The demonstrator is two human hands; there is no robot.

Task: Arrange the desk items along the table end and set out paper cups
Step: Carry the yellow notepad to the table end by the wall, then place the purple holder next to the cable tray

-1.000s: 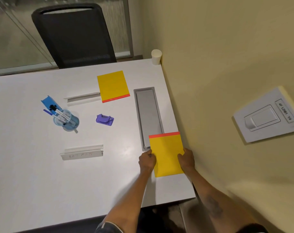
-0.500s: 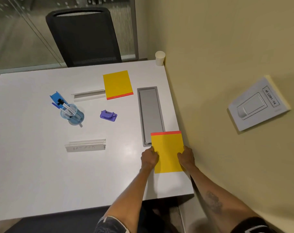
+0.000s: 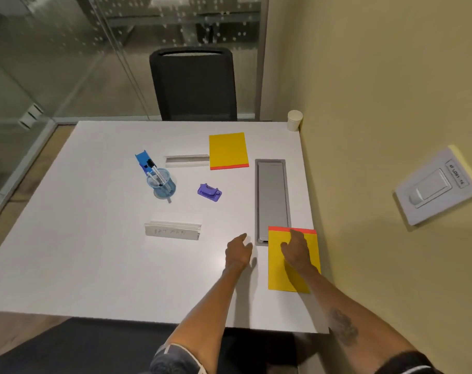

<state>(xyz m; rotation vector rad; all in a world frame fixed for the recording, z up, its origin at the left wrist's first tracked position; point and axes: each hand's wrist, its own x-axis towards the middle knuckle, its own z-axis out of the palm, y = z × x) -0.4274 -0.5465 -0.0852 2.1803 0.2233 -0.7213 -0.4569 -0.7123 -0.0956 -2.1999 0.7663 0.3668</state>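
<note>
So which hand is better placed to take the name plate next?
Probably left. The left hand hovers free beside the near name plate, while the right hand lies on the yellow pad, farther away.

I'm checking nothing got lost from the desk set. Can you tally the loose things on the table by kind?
Yellow pads: 2
Name plates: 2
Pen cup: 1
Purple stapler: 1
Paper cup: 1
Total: 7

I see two yellow flat paper pads [image 3: 228, 150] [image 3: 282, 268] with red-orange edge strips, a purple plastic stapler [image 3: 209, 192], a translucent blue pen cup [image 3: 161, 183], a white tabletop [image 3: 94, 252].
</note>
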